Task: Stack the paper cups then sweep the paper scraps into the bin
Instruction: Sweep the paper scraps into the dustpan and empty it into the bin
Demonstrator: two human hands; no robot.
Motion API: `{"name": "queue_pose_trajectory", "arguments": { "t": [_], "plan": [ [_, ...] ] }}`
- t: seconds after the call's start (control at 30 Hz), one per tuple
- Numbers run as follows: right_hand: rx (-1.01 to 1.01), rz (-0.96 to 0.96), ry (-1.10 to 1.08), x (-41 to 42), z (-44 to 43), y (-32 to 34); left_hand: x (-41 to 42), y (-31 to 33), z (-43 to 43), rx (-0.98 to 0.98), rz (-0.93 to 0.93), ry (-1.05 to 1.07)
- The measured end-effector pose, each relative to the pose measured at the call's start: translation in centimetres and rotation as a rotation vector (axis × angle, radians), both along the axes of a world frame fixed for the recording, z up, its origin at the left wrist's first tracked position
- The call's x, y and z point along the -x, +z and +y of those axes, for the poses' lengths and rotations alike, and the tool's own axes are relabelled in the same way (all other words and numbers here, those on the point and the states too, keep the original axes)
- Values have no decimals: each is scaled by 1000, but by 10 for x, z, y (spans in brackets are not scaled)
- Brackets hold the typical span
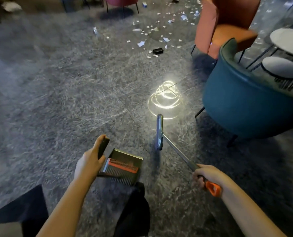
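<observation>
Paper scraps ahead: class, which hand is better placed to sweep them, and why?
Likely the right. The right hand grips the broom by its handle, with the brush head pointing toward the paper scraps. The left hand holds the dustpan.

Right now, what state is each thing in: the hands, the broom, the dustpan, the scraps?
left hand: grips the handle of the dustpan.
dustpan: held, well short of the paper scraps.
right hand: grips the broom by its handle.
broom: held, head forward.
paper scraps: scattered on the floor ahead, unswept.
black box: lying among the scraps.
</observation>
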State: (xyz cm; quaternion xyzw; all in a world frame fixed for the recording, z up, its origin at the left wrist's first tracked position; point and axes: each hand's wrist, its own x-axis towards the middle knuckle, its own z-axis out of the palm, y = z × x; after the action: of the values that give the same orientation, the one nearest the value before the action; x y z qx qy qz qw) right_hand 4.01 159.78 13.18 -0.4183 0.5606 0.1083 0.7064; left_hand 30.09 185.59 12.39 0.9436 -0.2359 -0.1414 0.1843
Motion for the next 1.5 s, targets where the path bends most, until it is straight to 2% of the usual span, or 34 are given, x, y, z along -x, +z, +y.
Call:
{"name": "queue_pose_trajectory", "arguments": {
  "t": [0.33,0.5,0.77,1.0,1.17,1.5],
  "plan": [
    [-29,-2,-93,-176,-120,7,-195,7,-151,62,-8,-67],
    [21,-10,-72,-254,-191,17,-274,10,-239,89,-12,-98],
    [94,-8,37,-403,-364,-5,-422,-5,-402,130,16,-32],
    [200,-29,49,-548,-516,14,-556,20,-550,157,32,37],
    [169,-60,58,-649,-602,21,-649,34,-630,182,6,47],
    [239,-61,-28,-859,-751,16,-881,26,-811,142,-1,-77]
  ]
}}
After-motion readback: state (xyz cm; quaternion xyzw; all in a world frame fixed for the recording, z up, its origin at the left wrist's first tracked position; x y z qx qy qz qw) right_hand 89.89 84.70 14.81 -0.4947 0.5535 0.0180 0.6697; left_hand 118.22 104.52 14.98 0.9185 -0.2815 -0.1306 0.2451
